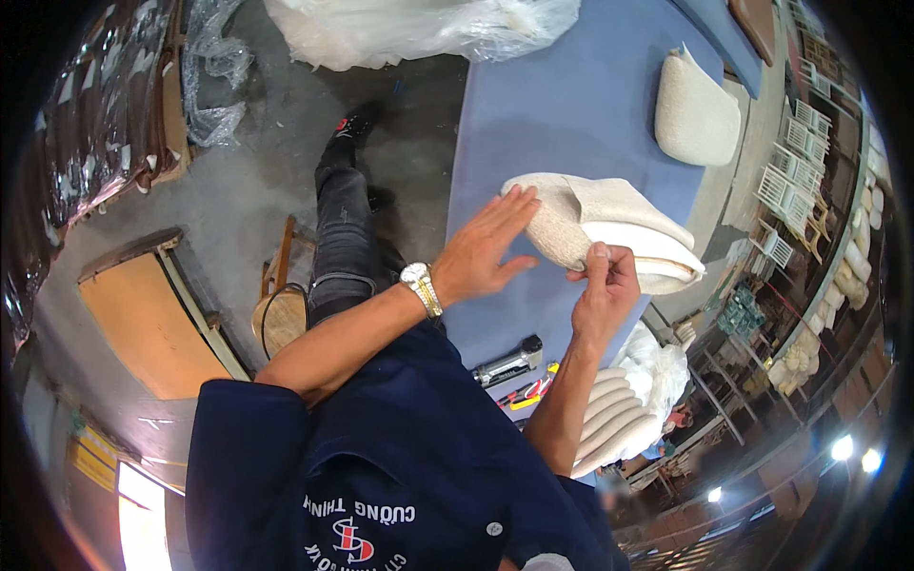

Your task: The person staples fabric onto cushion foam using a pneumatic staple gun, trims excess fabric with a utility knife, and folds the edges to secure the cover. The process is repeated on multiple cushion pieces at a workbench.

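"Stretching away in front, what took up the most room?"

"A blue table (562, 114), with a heap of clear plastic (428, 33) at its far left corner. Beyond the right forearm (569, 400), pale pads (609, 419) sat side by side; I couldn't tell what they rested on."

"And the piece being worked?"

"The cream cover (619, 200) was over the table, toward its right edge, with a hand at each side of its rounded end. That end looked closed and shaped; farther right it gaped, and a white inside (647, 238) showed."

"Partly done, then?"

"I judged so: the rounded end seemed settled, and the open part seemed left to close. Another cream piece (698, 109), farther up at the table's right edge, looked fuller, though I couldn't tell whether it was finished."

"How were the hands?"

"The left hand (481, 249) was flat and spread, fingertips on the rounded end, thumb well away from the fingers. The right hand (609, 290) pinched the cover's near edge between thumb and fingers."

"Anything smaller?"

"A silver-and-black tool (509, 362) near the table's near edge, and just beside it red-and-yellow hand tools (538, 388), all untouched."
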Demonstrator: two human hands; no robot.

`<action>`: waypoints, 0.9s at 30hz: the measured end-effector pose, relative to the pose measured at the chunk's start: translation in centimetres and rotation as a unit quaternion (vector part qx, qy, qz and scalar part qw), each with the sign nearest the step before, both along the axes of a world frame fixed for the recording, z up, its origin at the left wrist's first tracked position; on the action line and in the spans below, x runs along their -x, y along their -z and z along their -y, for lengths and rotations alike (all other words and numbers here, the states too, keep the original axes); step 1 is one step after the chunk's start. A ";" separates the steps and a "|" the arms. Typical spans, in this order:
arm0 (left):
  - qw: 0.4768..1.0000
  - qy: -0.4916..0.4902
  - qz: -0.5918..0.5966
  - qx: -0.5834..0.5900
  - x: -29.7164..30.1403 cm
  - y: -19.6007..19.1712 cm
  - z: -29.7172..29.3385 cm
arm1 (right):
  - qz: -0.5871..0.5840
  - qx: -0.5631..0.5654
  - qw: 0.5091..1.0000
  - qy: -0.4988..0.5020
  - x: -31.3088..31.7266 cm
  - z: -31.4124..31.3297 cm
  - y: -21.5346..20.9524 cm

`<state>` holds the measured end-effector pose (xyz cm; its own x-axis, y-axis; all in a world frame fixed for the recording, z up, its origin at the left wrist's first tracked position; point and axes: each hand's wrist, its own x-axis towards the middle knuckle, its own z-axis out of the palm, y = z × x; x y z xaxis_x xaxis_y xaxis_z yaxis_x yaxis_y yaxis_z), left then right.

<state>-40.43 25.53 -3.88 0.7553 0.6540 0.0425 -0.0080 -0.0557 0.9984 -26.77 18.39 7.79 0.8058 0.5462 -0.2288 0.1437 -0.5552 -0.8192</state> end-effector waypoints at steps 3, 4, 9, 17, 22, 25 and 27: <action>0.999 -0.014 0.003 -0.047 -1.4 -3.4 -0.3 | -0.008 -0.023 1.000 0.000 -0.2 -0.4 0.3; 0.997 -0.027 0.011 -0.068 -1.9 -3.9 -0.4 | -0.013 -0.032 0.999 -0.002 -0.3 -0.5 0.5; 0.989 -0.046 0.032 -0.139 -2.8 -4.3 -2.6 | -0.015 -0.091 0.996 -0.002 -0.8 -1.2 1.5; 0.990 0.043 -0.044 -0.128 -3.5 -6.7 -4.9 | 0.006 -0.074 0.996 0.045 -0.7 -1.9 1.1; 0.994 0.054 -0.044 -0.081 -3.7 -6.8 -5.2 | -0.019 -0.103 0.990 0.095 0.0 -2.0 1.4; 0.995 0.053 -0.069 -0.045 -3.6 -7.3 -5.5 | -0.029 -0.146 0.984 0.101 0.4 -1.9 2.4; 0.996 0.049 -0.050 -0.062 -3.7 -6.9 -5.5 | -0.034 -0.170 0.979 0.103 0.5 -1.8 2.7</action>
